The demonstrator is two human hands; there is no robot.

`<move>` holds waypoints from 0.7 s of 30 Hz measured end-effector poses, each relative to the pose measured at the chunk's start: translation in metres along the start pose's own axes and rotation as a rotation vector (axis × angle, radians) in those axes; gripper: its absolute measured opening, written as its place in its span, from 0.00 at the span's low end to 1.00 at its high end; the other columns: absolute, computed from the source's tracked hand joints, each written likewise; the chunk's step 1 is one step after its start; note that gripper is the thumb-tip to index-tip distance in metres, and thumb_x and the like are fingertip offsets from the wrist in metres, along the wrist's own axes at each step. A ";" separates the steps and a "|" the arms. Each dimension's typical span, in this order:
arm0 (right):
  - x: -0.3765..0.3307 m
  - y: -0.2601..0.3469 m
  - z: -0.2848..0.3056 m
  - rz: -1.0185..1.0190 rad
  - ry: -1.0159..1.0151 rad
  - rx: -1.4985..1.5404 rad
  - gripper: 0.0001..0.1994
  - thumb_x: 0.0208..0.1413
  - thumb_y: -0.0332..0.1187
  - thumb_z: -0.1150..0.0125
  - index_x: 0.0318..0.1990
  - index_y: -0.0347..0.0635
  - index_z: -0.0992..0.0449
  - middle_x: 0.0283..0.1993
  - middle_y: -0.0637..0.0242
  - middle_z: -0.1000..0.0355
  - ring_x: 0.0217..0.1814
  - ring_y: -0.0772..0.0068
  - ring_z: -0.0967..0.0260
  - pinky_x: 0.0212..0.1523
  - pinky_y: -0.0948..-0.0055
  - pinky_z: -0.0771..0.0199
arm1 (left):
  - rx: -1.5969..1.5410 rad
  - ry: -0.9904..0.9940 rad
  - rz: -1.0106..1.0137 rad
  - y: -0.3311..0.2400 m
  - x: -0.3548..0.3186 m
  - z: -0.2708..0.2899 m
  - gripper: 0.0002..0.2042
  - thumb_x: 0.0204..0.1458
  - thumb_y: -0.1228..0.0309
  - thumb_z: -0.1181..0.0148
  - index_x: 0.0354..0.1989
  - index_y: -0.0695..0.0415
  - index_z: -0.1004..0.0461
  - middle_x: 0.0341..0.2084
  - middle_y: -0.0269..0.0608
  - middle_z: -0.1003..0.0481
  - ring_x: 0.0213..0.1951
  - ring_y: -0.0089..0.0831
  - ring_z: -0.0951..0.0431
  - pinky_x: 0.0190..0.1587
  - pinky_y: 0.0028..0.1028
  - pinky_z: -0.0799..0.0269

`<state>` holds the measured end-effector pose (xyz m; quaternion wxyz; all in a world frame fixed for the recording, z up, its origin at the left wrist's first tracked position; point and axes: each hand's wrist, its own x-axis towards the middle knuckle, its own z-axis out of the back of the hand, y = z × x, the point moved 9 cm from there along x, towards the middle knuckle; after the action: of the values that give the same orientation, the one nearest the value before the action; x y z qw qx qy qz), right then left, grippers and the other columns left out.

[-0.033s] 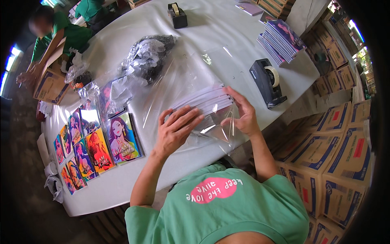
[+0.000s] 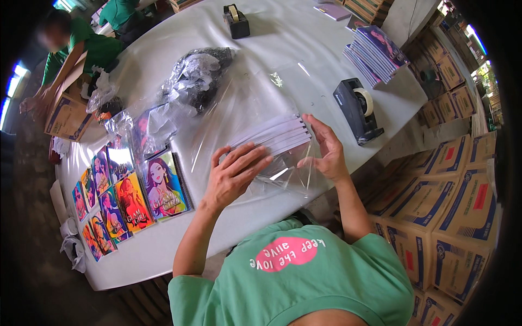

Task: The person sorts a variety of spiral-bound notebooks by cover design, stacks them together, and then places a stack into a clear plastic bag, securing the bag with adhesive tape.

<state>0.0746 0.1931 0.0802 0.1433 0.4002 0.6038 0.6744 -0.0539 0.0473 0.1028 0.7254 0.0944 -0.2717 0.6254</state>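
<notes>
A stack of notebooks (image 2: pixel 277 136), pale page edges and dark binding marks showing, lies on a clear plastic sheet (image 2: pixel 247 103) that spreads behind it and covers its near side. My left hand (image 2: pixel 236 171) rests flat on the stack's near left part, fingers stretched out. At the stack's right end, my right hand (image 2: pixel 329 149) is curved with thumb and fingers apart; its fingertips are close to the corner, and whether they touch it I cannot tell. Under the plastic, the near side is partly hidden by glare.
Colourful notebooks (image 2: pixel 166 185) lie in rows at left. Crumpled plastic (image 2: pixel 198 73) sits behind them. A tape dispenser (image 2: pixel 350 111) stands right of my hand, another (image 2: pixel 236 23) farther back. Stacked notebooks (image 2: pixel 375 54) stand far right, cartons (image 2: pixel 424 201) beside the table. A co-worker (image 2: pixel 92 46) handles an open box (image 2: pixel 68 114).
My right hand has shifted very slightly right, and the plastic near its thumb lies a little differently. My left hand stays on the stack. The co-worker's hand has moved slightly.
</notes>
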 end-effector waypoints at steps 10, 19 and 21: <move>0.005 0.031 -0.051 0.179 0.448 -1.041 0.33 0.34 0.27 0.32 0.55 0.56 0.31 0.63 0.77 0.40 0.69 0.69 0.52 0.68 0.48 0.69 | -0.292 0.209 -0.109 -0.002 0.027 0.011 0.38 0.35 0.54 0.33 0.60 0.48 0.37 0.59 0.38 0.38 0.55 0.39 0.34 0.56 0.38 0.41; 0.019 0.043 0.026 0.077 0.356 -0.529 0.43 0.38 0.34 0.30 0.65 0.51 0.46 0.67 0.64 0.49 0.72 0.67 0.58 0.69 0.59 0.60 | -0.150 0.484 0.073 0.006 0.040 -0.004 0.46 0.29 0.31 0.42 0.60 0.41 0.37 0.62 0.37 0.42 0.63 0.50 0.48 0.64 0.48 0.58; 0.027 0.023 0.132 -0.183 -0.130 -0.474 0.33 0.44 0.39 0.31 0.59 0.45 0.38 0.59 0.59 0.37 0.64 0.62 0.45 0.61 0.62 0.44 | 0.051 0.520 0.079 0.005 0.039 0.001 0.46 0.25 0.30 0.41 0.60 0.34 0.38 0.63 0.36 0.44 0.66 0.52 0.59 0.63 0.54 0.69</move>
<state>0.1582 0.2987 0.1045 0.3318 0.3415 0.4524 0.7541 -0.0565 0.0818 0.1226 0.7434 -0.0619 -0.0641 0.6629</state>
